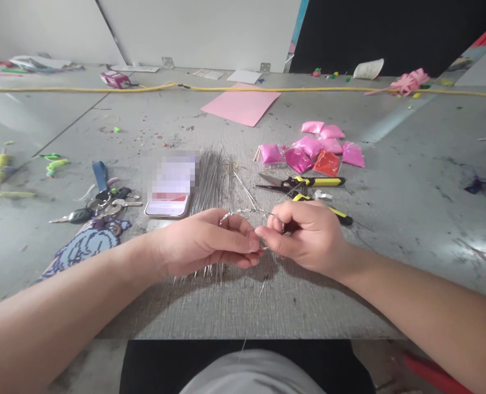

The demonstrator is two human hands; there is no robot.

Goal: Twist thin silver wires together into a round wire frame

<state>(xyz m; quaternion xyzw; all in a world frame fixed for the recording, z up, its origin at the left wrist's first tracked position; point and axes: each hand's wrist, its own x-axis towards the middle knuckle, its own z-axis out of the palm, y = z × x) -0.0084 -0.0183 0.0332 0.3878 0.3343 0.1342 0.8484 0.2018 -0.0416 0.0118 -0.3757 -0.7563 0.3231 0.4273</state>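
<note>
A ring of twisted silver wire [247, 210] is held between my two hands above the table's near part. My left hand [214, 238] pinches the ring's lower side between thumb and fingers. The right hand [304, 232] grips its right side, fingers curled, thumb tip close to the left thumb. Part of the ring is hidden by the fingers. One loose wire end [253, 314] hangs toward my lap. Beneath and behind the left hand lies a bundle of straight thin wires [212, 183]. Yellow-and-black scissors [300, 181] lie just beyond the right hand, with another yellow-handled tool partly covered by it.
Left of the wires is a phone [167, 207], then keys [111, 205] and a blue patterned piece [89, 246]. Pink packets [308, 146] and a pink sheet [241, 104] lie farther back. A yellow cord [144, 88] crosses the table's rear; a paper cup [369, 69] lies behind it.
</note>
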